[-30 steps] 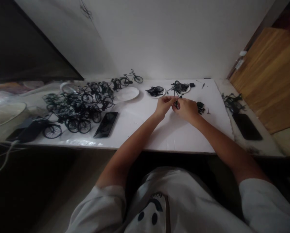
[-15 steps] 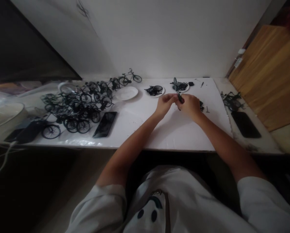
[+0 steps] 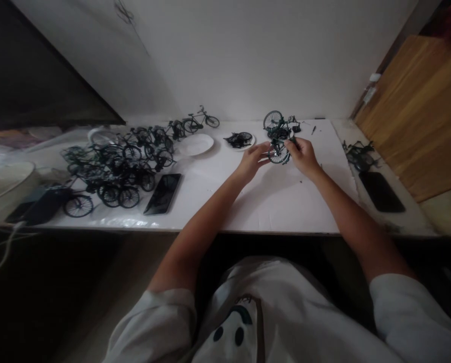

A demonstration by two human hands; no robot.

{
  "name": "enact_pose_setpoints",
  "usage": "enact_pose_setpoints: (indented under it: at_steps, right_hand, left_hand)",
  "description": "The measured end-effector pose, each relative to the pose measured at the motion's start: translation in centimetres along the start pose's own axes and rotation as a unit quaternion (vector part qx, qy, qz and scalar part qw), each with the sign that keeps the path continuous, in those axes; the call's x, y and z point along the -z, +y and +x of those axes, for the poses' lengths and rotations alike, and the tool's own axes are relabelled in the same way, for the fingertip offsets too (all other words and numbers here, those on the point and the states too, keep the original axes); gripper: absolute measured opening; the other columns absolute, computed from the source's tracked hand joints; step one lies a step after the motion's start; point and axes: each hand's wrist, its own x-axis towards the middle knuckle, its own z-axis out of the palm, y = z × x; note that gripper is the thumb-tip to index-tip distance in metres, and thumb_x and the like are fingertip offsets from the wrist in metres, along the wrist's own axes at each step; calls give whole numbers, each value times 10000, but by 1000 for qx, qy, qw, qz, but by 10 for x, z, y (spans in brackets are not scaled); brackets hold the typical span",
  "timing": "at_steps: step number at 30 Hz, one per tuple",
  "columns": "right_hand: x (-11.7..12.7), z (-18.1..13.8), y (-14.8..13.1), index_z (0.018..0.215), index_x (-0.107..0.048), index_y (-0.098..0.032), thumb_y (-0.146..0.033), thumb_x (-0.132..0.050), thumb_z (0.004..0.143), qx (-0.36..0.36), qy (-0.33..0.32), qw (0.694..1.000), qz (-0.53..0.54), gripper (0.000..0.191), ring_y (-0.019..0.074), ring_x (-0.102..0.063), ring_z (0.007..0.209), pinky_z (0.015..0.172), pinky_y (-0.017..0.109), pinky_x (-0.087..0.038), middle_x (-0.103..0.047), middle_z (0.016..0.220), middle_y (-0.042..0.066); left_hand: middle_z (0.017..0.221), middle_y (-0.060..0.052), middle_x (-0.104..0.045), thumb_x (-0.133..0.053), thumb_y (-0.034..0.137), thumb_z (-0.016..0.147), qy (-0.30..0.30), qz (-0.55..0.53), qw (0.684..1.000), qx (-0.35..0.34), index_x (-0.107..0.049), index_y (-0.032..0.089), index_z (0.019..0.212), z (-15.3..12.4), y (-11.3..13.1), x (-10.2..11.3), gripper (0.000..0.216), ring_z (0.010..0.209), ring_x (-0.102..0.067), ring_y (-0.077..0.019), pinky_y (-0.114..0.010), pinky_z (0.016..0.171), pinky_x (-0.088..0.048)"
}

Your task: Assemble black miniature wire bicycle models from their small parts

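Note:
A dark green model bicycle [image 3: 283, 122] is held up between my two hands, tilted so that both its spoked wheels show. My left hand [image 3: 251, 161] is at the nearer wheel from the left, its thumb and fingers closed on that wheel's edge. From the other side my right hand [image 3: 304, 156] pinches the bicycle near the same wheel; its fingertips partly hide what they grip. Behind the bicycle, a plate with dark parts is mostly covered.
Many finished-looking model bicycles [image 3: 115, 166] crowd the table's left side, beside a phone [image 3: 163, 193]. A white plate [image 3: 197, 145] and a plate of dark parts [image 3: 240, 141] stand at the back. Another dark phone [image 3: 381, 192] and dark green pieces [image 3: 360, 155] lie right.
My hands have moved apart, and the model bicycle between them has turned, so both wheels now face me. Before, the hands were close together and covered most of it.

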Motion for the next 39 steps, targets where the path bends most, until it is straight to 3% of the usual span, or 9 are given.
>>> enact_pose_setpoints:
  at_steps: [4,8,15,18,21,25,29,33,39]
  right_hand:
    - [0,3,-1,680,-409,-257,-864,-649,884,-1,-15,999,32,683,132,-299,642,602,309,-267,-338,646,-47]
    - [2,3,-1,681,-412,-255,-888,-647,876,3,-27,999,32,703,132,-304,649,605,312,-263,-340,660,-43]
    - [6,1,2,692,-472,-247,-846,-637,934,-18,-20,997,-78,667,149,-386,635,617,329,-295,-416,636,-28]
    - [10,1,4,980,-650,-252,-772,-666,968,-24,27,993,-114,520,175,-457,623,629,330,-346,-491,637,-37]
    - [13,2,5,1250,-669,-263,-693,-679,1006,2,40,994,-104,494,182,-442,601,656,334,-398,-463,633,-60]
    - [11,2,6,1120,-783,-247,-568,-742,1012,74,-37,989,-124,341,179,-462,647,710,350,-445,-535,740,-14]
    - [2,-3,9,1026,-849,-254,-371,-705,1050,112,-111,971,-181,188,220,-628,828,796,362,-501,-651,978,61]
    - [-2,-8,8,1094,-843,-263,-232,-652,1058,117,-116,957,-239,197,255,-693,975,831,364,-513,-677,1081,83]
    - [-1,-7,5,1075,-769,-233,-240,-610,1076,88,-123,949,-277,159,250,-679,950,790,366,-507,-670,1176,108]
  left_hand:
    - [1028,-78,-796,-947,617,797,-92,-4,996,-4,-762,161,1004,-4,-5,-3,534,950,-747,-167,-328,981,-593]
    - [1024,-71,-810,-973,653,745,-116,6,993,-10,-774,162,1013,-4,-9,-3,594,930,-757,-159,-323,981,-613]
    - [1009,-72,-825,-1048,559,668,-66,-13,998,-2,-770,152,1037,4,-20,3,615,890,-784,-166,-371,998,-629]
    - [1009,-71,-830,-1062,554,632,-27,-9,999,-13,-765,156,1041,7,-22,6,644,896,-795,-176,-367,964,-631]
    - [1007,-79,-834,-1044,555,665,33,10,999,-29,-730,160,1006,8,-22,6,610,891,-801,-180,-334,895,-619]
    - [950,-69,-827,-1017,514,733,84,21,996,-36,-659,173,945,8,-17,5,538,866,-800,-179,-314,857,-604]
    - [898,-38,-806,-1023,490,723,101,23,994,-36,-627,184,941,7,-14,3,546,832,-784,-165,-307,839,-605]
    - [868,-32,-795,-1017,520,718,71,39,996,-35,-673,175,937,6,-15,4,534,800,-759,-147,-303,835,-613]
    - [853,-33,-793,-1023,580,686,41,47,997,-45,-703,168,913,5,-16,3,569,792,-756,-144,-292,810,-623]
